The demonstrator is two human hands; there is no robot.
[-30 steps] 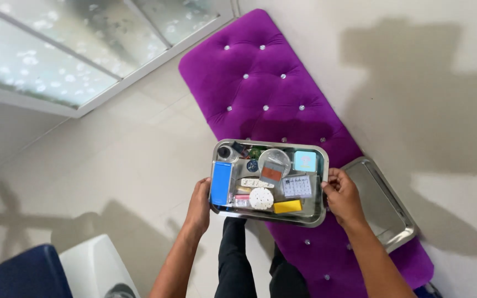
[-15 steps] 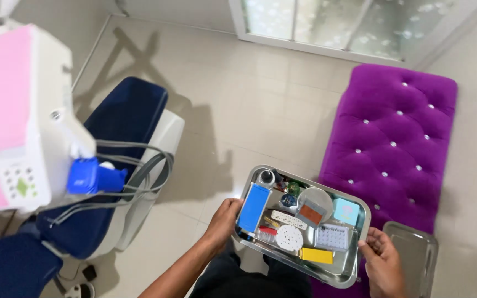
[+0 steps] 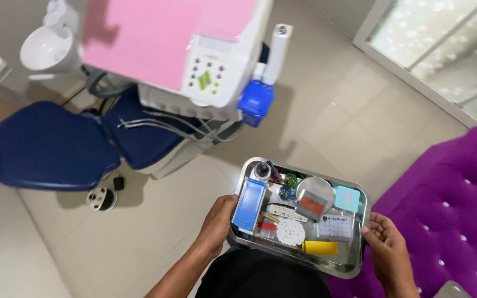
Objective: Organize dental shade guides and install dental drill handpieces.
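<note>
Both hands (image 3: 216, 223) gripping tray (image 3: 354, 265) edges

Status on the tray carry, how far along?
Done: metal tray is loaded with small supplies and lifted. In hand: left hand and right hand grip its opposite edges, over the floor near the blue dental chair. Left: tray not yet set down anywhere.

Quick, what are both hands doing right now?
Left hand: closed on the left edge of the metal tray.
Right hand: closed on the tray's right edge.
</note>
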